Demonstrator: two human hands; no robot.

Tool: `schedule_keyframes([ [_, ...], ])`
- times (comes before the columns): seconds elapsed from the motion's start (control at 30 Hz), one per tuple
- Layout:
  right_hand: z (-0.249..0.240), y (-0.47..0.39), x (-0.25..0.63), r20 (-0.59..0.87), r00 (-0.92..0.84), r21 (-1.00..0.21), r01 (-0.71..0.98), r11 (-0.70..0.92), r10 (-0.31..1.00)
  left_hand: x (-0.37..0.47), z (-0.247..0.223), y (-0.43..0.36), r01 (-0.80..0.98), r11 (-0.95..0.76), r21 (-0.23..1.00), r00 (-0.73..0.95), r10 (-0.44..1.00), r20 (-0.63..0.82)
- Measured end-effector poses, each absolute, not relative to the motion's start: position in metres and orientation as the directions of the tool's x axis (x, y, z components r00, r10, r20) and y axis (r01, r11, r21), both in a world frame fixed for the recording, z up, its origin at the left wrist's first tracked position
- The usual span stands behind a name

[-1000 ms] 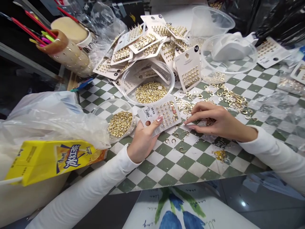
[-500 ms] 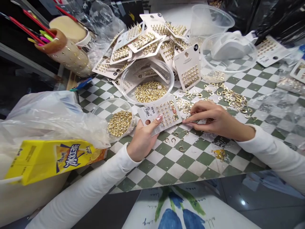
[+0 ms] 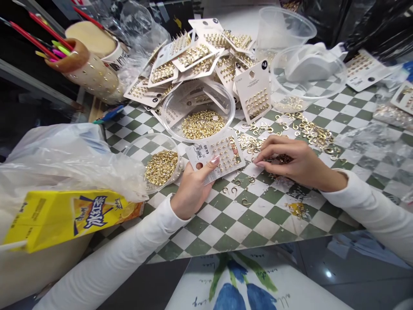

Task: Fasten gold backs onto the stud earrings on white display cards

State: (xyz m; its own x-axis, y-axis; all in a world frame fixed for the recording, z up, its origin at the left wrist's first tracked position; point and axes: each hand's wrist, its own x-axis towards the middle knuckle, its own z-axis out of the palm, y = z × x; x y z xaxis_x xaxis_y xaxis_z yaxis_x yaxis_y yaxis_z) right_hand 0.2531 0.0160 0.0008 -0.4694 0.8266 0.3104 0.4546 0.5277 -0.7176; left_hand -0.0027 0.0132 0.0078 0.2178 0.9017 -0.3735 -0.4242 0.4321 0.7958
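Note:
My left hand [image 3: 193,185] grips a white earring card [image 3: 210,174] by its near left end, thumb on top. The card lies tilted, its price and barcode face up, with rows of small gold pieces across it. To the right, my right hand [image 3: 295,161] has thumb and fingertips pinched together, apart from the card, just above the table. Whatever may be between those fingertips is too small to make out. Loose gold hook-shaped earrings [image 3: 318,135] are scattered around and beyond it. Several more earrings [image 3: 245,201] lie near the card's lower edge.
Two clear tubs [image 3: 232,113] [image 3: 155,135] of tiny gold pieces stand beside the card. Behind them is a heap of filled earring cards [image 3: 253,88]. A yellow drink carton [image 3: 48,215] and plastic bag [image 3: 80,159] crowd the left. Clear containers [image 3: 287,26] stand at the back right.
My right hand has drawn back slightly to the right, its fingertips leaving the card's edge. My left hand and the card stay nearly in place.

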Motion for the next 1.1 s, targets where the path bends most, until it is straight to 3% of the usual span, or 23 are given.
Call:
schedule_keyframes([
  [0.07, 0.008, 0.016, 0.257, 0.365, -0.408, -0.715, 0.453, 0.533, 0.837, -0.003, 0.008, 0.013, -0.424, 0.434, 0.795, 0.218, 0.901, -0.376],
  [0.17, 0.024, 0.015, 0.271, 0.403, -0.321, -0.629, 0.584, 0.514, 0.857, -0.003, 0.007, 0.013, -0.412, 0.428, 0.804, 0.234, 0.903, -0.36],
  [0.33, 0.046, 0.002, 0.3, 0.453, -0.108, -0.381, 0.874, 0.301, 0.885, -0.003, 0.006, 0.014, -0.411, 0.418, 0.81, 0.24, 0.907, -0.346],
  [0.4, 0.047, -0.008, 0.303, 0.465, -0.063, -0.332, 0.912, 0.24, 0.883, -0.003, 0.006, 0.014, -0.415, 0.421, 0.807, 0.237, 0.906, -0.35],
  [0.53, 0.031, -0.031, 0.293, 0.38, -0.25, -0.515, 0.742, 0.429, 0.89, -0.003, 0.007, 0.014, -0.429, 0.431, 0.794, 0.221, 0.902, -0.37],
  [0.63, 0.015, -0.042, 0.283, 0.304, -0.322, -0.618, 0.65, 0.443, 0.897, -0.002, 0.008, 0.014, -0.433, 0.442, 0.786, 0.207, 0.897, -0.39],
  [0.8, 0.005, -0.044, 0.283, 0.286, -0.352, -0.587, 0.671, 0.453, 0.891, -0.002, 0.008, 0.015, -0.426, 0.425, 0.799, 0.22, 0.905, -0.364],
  [0.97, 0.014, -0.045, 0.293, 0.249, -0.386, -0.453, 0.765, 0.459, 0.889, -0.002, 0.007, 0.015, -0.416, 0.421, 0.806, 0.211, 0.907, -0.365],
  [1.1, 0.018, -0.047, 0.286, 0.27, -0.356, -0.535, 0.717, 0.446, 0.895, -0.003, 0.008, 0.015, -0.392, 0.449, 0.803, 0.2, 0.893, -0.402],
])
